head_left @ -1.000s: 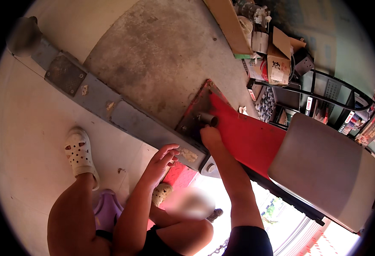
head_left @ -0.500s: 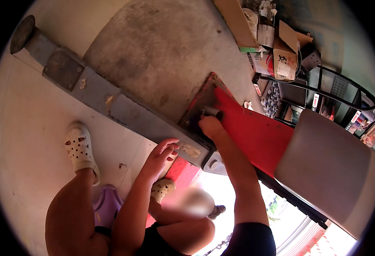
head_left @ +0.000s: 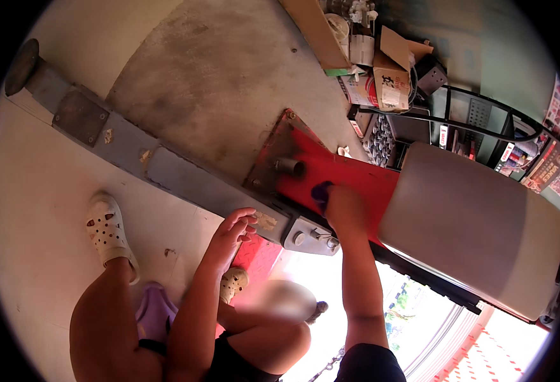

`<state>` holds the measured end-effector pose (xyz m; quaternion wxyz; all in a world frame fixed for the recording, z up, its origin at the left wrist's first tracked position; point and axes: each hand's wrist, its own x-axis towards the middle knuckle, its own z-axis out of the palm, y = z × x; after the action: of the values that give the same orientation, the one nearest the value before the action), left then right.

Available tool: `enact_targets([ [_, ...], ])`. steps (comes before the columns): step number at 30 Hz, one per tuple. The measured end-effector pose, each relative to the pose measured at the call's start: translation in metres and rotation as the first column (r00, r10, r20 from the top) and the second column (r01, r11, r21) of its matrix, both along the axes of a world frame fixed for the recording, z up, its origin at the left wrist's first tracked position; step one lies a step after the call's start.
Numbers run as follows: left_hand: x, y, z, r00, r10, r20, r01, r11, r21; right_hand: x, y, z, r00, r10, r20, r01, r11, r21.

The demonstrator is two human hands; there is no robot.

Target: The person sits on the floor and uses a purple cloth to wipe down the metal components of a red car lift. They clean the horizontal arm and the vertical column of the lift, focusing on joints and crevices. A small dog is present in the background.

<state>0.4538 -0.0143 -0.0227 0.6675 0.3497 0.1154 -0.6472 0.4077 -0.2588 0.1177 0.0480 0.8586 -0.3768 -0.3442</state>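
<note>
My right hand is closed on a small dark purple cloth, bunched under the fingers. It lies against a red metal plate, which has a dark base with a bolt at its tip. A short metal tube sticks up from that base, a little to the left of the hand. My left hand holds nothing. Its fingers are loosely bent and apart, beside a long grey metal beam with peeling patches.
A round pad ends the beam at the far left. A grey panel stands at the right. Behind are an open cardboard box and a black rack. A purple stool is below me, beside my white clogs.
My right hand has come away from the metal tube and moved nearer along the red plate, with the cloth in it. The view has shifted right; my left hand keeps its pose.
</note>
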Motion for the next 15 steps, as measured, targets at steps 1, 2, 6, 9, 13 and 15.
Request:
enact_targets([
  [1, -0.002, 0.000, -0.001, 1.000, 0.008, 0.002, -0.008, 1.000, 0.003, -0.015, -0.008, -0.022, 0.997, 0.053, 0.047, -0.052, 0.998, -0.016],
  [2, -0.005, 0.000, -0.004, 1.000, 0.015, 0.005, -0.015, 1.000, 0.005, -0.020, -0.011, -0.043, 0.995, 0.095, 0.042, -0.096, 0.995, 0.018],
  [6, -0.007, -0.009, -0.002, 1.000, 0.017, 0.010, -0.017, 1.000, 0.005, -0.051, -0.028, -0.142, 0.975, 0.219, -0.018, -0.213, 0.962, 0.172],
  [9, -0.007, -0.009, -0.005, 0.999, 0.038, 0.006, -0.038, 0.999, 0.009, -0.043, -0.026, -0.170, 0.980, 0.194, -0.050, -0.167, 0.930, 0.327],
  [13, -0.007, -0.017, -0.002, 0.999, 0.036, -0.009, -0.036, 0.999, -0.007, -0.052, -0.045, -0.156, 0.909, 0.270, -0.317, -0.127, 0.904, 0.407],
  [15, -0.012, -0.025, 0.003, 0.999, 0.029, -0.021, -0.029, 0.999, -0.028, -0.087, -0.072, -0.135, 0.737, 0.203, -0.645, 0.060, 0.931, 0.361],
])
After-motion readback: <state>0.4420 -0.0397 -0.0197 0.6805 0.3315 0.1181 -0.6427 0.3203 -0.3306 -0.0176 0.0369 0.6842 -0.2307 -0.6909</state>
